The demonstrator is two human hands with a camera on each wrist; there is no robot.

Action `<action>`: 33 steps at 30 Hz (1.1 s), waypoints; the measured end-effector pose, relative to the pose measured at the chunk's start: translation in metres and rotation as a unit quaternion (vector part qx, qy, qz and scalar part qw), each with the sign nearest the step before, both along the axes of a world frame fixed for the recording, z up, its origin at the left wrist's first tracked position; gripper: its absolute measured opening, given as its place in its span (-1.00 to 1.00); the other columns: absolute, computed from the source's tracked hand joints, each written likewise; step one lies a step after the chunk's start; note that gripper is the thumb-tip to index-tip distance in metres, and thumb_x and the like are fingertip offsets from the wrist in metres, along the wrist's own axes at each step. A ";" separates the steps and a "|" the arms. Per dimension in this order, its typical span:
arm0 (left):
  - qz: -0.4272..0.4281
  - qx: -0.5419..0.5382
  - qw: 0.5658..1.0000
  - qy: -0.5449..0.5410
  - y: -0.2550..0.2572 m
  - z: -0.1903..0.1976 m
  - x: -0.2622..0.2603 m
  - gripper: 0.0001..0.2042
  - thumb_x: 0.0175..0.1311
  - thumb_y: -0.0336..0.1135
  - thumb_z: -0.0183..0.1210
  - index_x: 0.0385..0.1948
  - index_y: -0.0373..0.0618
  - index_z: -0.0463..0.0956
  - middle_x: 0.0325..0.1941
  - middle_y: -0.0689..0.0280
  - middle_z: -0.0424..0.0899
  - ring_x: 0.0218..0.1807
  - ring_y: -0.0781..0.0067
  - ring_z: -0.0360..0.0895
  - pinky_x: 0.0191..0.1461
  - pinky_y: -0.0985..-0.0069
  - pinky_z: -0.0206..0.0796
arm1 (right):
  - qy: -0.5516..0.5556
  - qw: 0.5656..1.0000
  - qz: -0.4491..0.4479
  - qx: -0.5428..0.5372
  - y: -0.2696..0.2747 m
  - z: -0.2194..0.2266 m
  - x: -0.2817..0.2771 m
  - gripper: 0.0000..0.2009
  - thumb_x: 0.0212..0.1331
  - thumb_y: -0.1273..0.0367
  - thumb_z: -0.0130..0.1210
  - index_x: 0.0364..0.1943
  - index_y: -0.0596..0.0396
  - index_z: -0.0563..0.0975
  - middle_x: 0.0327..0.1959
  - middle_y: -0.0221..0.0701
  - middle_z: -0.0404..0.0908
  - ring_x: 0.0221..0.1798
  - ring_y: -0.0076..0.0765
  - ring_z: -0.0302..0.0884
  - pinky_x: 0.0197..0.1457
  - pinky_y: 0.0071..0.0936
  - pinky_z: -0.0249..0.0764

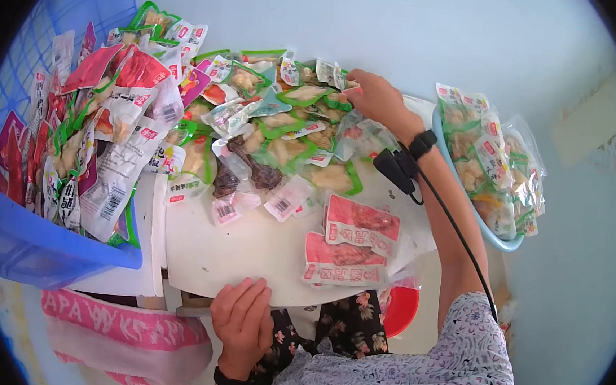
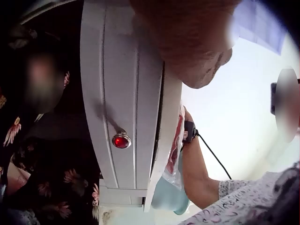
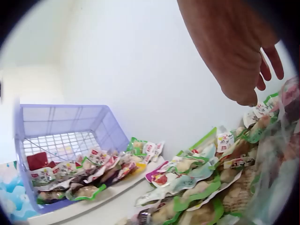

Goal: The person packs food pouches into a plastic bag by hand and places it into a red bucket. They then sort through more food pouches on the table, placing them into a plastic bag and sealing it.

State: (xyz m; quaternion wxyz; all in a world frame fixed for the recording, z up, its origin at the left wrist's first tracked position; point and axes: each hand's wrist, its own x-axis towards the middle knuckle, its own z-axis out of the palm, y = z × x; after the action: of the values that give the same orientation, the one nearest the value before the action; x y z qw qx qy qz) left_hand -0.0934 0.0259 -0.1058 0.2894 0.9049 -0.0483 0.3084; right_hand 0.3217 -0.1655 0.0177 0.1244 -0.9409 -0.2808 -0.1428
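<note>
My left hand rests at the table's front edge, fingers relaxed and holding nothing. In the left wrist view that hand lies above the drawer front. Reaching over the back right of a heap of sealed snack packets, my right hand has its fingertips right at the green-edged packets. The right wrist view shows this hand with fingers loosely extended, above the packets. Dark meat packets lie at the heap's front. Two red-and-white packets lie nearer me.
A blue plastic basket, loaded with packets, stands at the left. At the right is a light-blue basin with more packets. A pink towel hangs below the table, and a red bucket stands underneath. The wall bounds the back.
</note>
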 end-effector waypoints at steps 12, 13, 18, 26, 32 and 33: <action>-0.011 0.005 1.000 -0.006 -0.002 -0.003 0.001 -0.74 0.29 -0.49 0.16 -0.02 -0.16 0.67 0.16 0.25 0.71 0.28 0.19 0.54 0.47 0.08 0.16 | 0.012 0.991 -0.059 -0.122 -0.006 -0.034 0.020 -0.77 0.26 0.38 0.06 -0.06 0.09 0.62 -0.18 -0.10 0.72 -0.06 0.12 0.69 -0.07 0.05 0.56; -0.009 0.005 1.000 -0.007 -0.002 -0.002 0.001 -0.74 0.29 -0.49 0.16 -0.02 -0.16 0.67 0.16 0.25 0.71 0.28 0.18 0.54 0.47 0.07 0.16 | -0.024 0.989 -0.064 -0.133 -0.006 -0.036 0.018 -0.82 0.26 0.38 0.06 -0.14 0.08 0.62 -0.22 -0.13 0.72 -0.09 0.12 0.69 -0.11 0.06 0.56; -0.001 0.007 1.000 -0.018 -0.006 -0.002 0.003 -0.75 0.30 -0.51 0.14 -0.01 -0.16 0.64 0.15 0.23 0.70 0.28 0.14 0.53 0.46 0.03 0.15 | -0.181 0.979 -0.032 -0.091 -0.012 -0.010 -0.002 -0.88 0.30 0.40 0.05 -0.26 0.06 0.62 -0.33 -0.20 0.71 -0.19 0.14 0.68 -0.20 0.04 0.55; 0.035 -0.025 0.999 -0.030 -0.016 0.009 0.009 -0.74 0.29 -0.51 0.14 0.00 -0.24 0.62 0.09 0.16 0.71 0.19 0.05 0.58 0.39 0.06 0.25 | -0.188 0.933 0.135 0.275 -0.015 0.071 -0.089 -0.81 0.41 0.36 0.10 -0.06 0.11 0.66 -0.37 -0.25 0.69 -0.35 -0.18 0.64 -0.30 -0.23 0.48; 0.001 -0.231 0.970 -0.073 -0.037 0.047 0.007 -0.71 0.41 -0.57 0.12 0.13 -0.32 0.54 0.15 0.08 0.66 0.21 0.18 0.58 0.28 0.27 0.42 | 0.069 0.880 0.110 0.457 -0.062 0.087 -0.220 -0.79 0.49 0.34 0.13 -0.02 0.21 0.64 -0.39 -0.63 0.48 -0.29 -0.75 0.30 -0.26 -0.66 0.34; -0.023 -0.295 0.953 -0.067 -0.043 0.055 0.009 -0.71 0.43 -0.56 0.12 0.15 -0.34 0.53 0.17 0.08 0.65 0.21 0.23 0.57 0.25 0.31 0.45 | 0.107 0.861 0.096 0.488 -0.066 0.078 -0.234 -0.79 0.50 0.34 0.13 -0.02 0.21 0.64 -0.37 -0.65 0.50 -0.28 -0.75 0.32 -0.25 -0.65 0.35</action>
State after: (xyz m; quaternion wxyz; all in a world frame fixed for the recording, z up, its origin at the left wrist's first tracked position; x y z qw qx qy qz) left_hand -0.0842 -0.0173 -0.0510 0.5471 0.7550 0.0046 0.3615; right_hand 0.0872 -0.2312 0.0953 0.6102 -0.7376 -0.2490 -0.1473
